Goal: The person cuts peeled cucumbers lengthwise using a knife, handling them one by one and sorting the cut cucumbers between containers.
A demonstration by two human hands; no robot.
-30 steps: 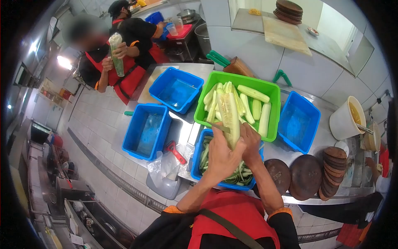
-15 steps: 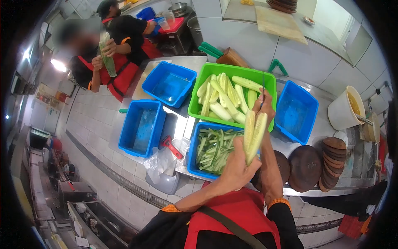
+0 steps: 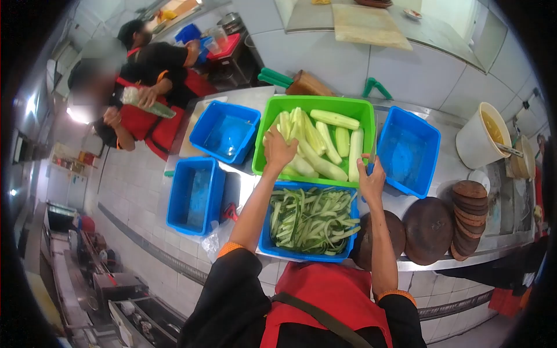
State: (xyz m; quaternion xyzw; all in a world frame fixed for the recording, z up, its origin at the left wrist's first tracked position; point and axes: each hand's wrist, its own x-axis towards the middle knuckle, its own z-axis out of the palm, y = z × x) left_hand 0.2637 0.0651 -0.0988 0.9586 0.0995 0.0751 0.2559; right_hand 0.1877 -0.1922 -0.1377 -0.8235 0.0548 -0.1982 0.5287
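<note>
Cucumbers now meet left fingers, grip unclear, so cutting seems paused while right fingers hold a knife.

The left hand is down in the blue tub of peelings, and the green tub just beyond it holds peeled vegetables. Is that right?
Not quite: the left hand is in the green tub, at the peeled vegetables, not in the blue tub of peelings. The head view shows this.
</note>
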